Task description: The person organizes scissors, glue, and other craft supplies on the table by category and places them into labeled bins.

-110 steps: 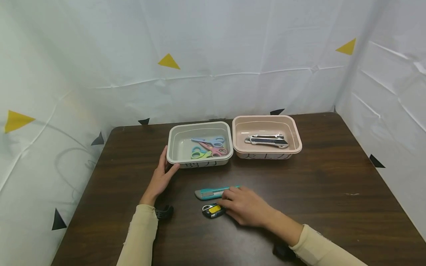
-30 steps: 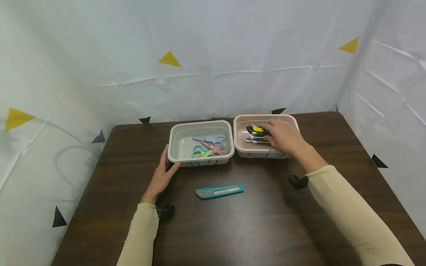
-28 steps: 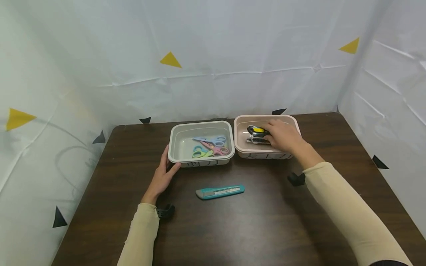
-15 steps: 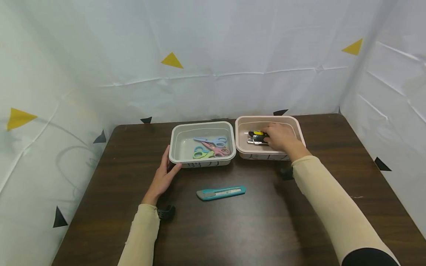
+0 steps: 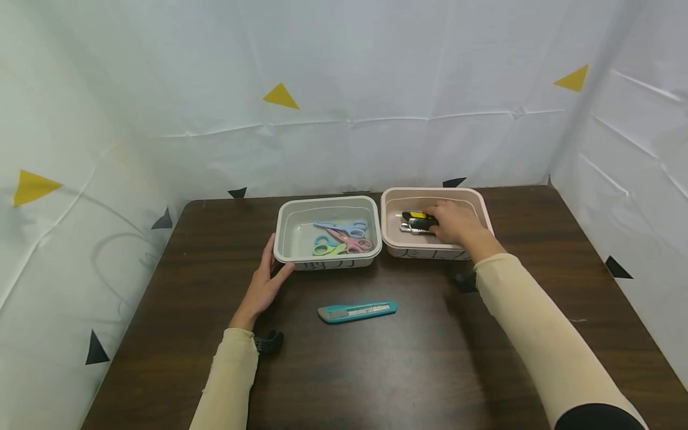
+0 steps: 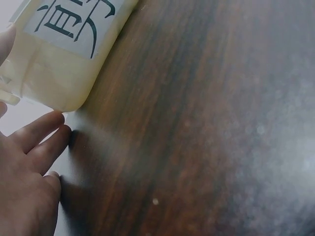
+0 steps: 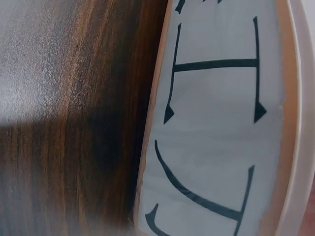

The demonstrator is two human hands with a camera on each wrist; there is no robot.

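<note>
Yellow-and-black utility knife [image 5: 418,218] lay in the pink tray [image 5: 480,205] under the right hand's [image 5: 452,222] fingertips, grip unclear. Left hand [image 5: 265,280] rested open against the grey tray's [image 5: 283,210] corner.

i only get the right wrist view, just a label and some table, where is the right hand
Observer: The right hand is inside the pink bin, on the yellow and black utility knife.
Operator: anything else in that bin
Observer: A silver utility knife lies just under the yellow one.
Operator: what about the left hand
Observer: The left hand rests on the table against the corner of the grey bin, which holds scissors.
Operator: anything left on the table
Observer: One teal utility knife lies in front of the bins.
</note>
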